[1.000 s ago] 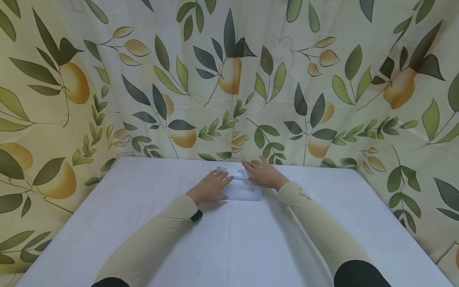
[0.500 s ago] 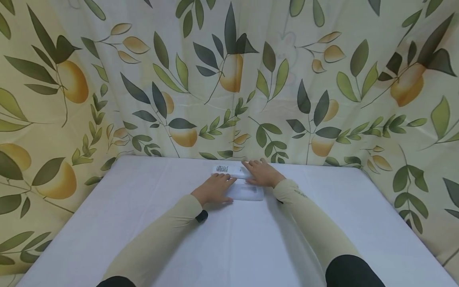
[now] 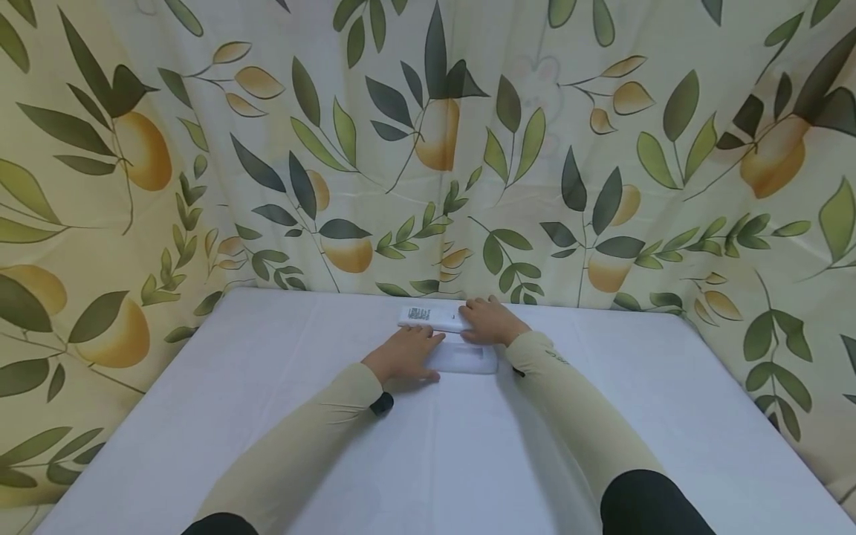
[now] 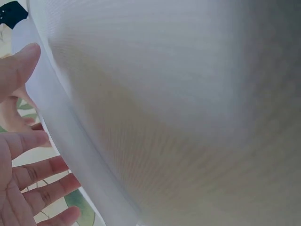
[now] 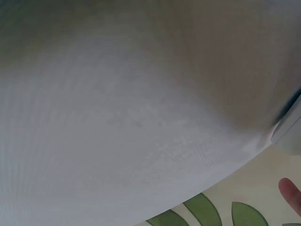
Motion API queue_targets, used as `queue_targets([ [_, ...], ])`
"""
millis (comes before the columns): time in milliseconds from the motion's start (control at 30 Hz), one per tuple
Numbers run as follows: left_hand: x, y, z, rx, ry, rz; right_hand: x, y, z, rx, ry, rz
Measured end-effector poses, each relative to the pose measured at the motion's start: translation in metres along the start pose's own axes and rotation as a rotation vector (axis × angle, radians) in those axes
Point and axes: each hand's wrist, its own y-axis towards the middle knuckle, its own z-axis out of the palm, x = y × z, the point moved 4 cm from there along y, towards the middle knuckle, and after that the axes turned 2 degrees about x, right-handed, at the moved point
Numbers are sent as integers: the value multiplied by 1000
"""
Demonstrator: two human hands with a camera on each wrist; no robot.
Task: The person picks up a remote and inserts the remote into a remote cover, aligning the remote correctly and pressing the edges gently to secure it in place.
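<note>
A long white block [image 3: 436,315] with a dark printed label lies near the table's far edge; its exact kind is not clear. In front of it sits a flat, tray-like white piece [image 3: 461,360], partly covered by both hands. My left hand [image 3: 404,354] reaches to the block's near side, its fingertips at the edge and thumb low on the left. In the left wrist view the left hand [image 4: 28,174] has straight, spread fingers. My right hand [image 3: 491,322] holds the block's right end. The right wrist view has only one right fingertip [image 5: 290,193] beside a white rounded corner [image 5: 288,134].
A white-covered table [image 3: 428,453] spreads out below the arms. Right behind its far edge hangs a curtain [image 3: 388,178] printed with leaves and lemons. Long light sleeves [image 3: 301,438] cover both forearms, and a dark wrist strap [image 3: 382,403] shows at the left wrist.
My left fingers have drawn back from the block's label, leaving more of it visible. The right hand stays at the block's right end. The head view has shifted slightly.
</note>
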Motion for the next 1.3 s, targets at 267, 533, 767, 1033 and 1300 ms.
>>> queue_targets([
  [267,-1,-1,-1,3,23,-2,1,2,-2,-35,-33,5],
  [533,-3,-2,0,-18,52,8,4,0,-8,-164,-165,-16],
  [767,-2,0,-1,-15,68,12,5,-3,-14,-281,-229,-44],
  [1033,-2,3,-1,-4,33,-3,5,-12,-26,-374,-274,-43],
  [1300,-4,-3,-4,-24,-10,10,3,-28,-33,-459,-305,-64],
])
